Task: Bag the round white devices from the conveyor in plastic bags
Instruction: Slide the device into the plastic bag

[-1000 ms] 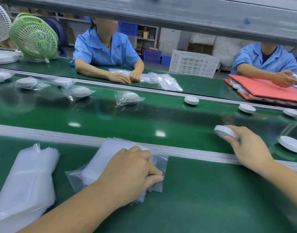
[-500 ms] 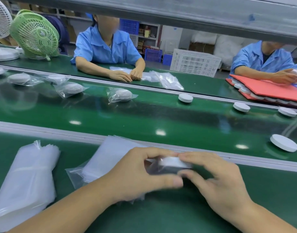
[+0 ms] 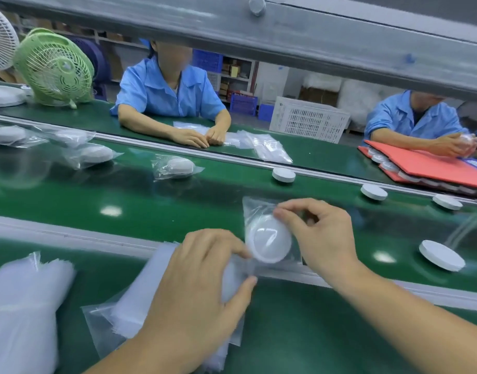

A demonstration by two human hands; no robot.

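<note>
One round white device (image 3: 268, 238) is seen in the head view, enclosed in a clear bag (image 3: 259, 209) that is held just above the near rail of the conveyor (image 3: 178, 211). The bag's upper edge is pinched between thumb and forefinger of the right hand (image 3: 321, 238). Its lower edge appears to be pinched by the left hand (image 3: 199, 279), though that grip is left uncertain by blur, and the palm is laid over a stack of spare bags (image 3: 129, 306). The step in hand is judged to be seating and closing. The device should be settled fully into the bag and the mouth shut before the pack is laid on the belt; which end is the mouth cannot be told. Care is needed that only one bag is drawn from the stack. Four bare devices are spread along the belt, the nearest (image 3: 441, 255) off to the right, and bagged ones (image 3: 178, 167) are carried at the left. A second pile of bags (image 3: 24, 300) is kept at the far left. Only the top of the view is crossed by a grey beam (image 3: 312, 36), so the hands are not obstructed.
</note>
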